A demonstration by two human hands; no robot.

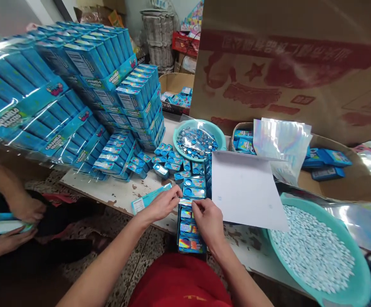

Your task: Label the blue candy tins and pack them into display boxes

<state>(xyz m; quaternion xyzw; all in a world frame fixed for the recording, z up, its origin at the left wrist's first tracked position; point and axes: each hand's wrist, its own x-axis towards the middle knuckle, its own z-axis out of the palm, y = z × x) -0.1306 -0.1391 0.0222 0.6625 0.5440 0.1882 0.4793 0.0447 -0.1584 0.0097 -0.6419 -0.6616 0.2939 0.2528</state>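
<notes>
Two hands, ours: R hand (211,221) holds the far R side of a long, shiny blue box w/ small tins (189,229); L hand (163,205) is narrow by its far L corner, can't tell if gripping. Box points away from us, over the chipped white table's (116,192) near edge.

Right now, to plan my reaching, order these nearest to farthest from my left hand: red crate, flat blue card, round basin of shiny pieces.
1. Flat blue card, just left of your left hand.
2. Round basin of shiny pieces, ahead and right.
3. Red crate, far back.
</notes>
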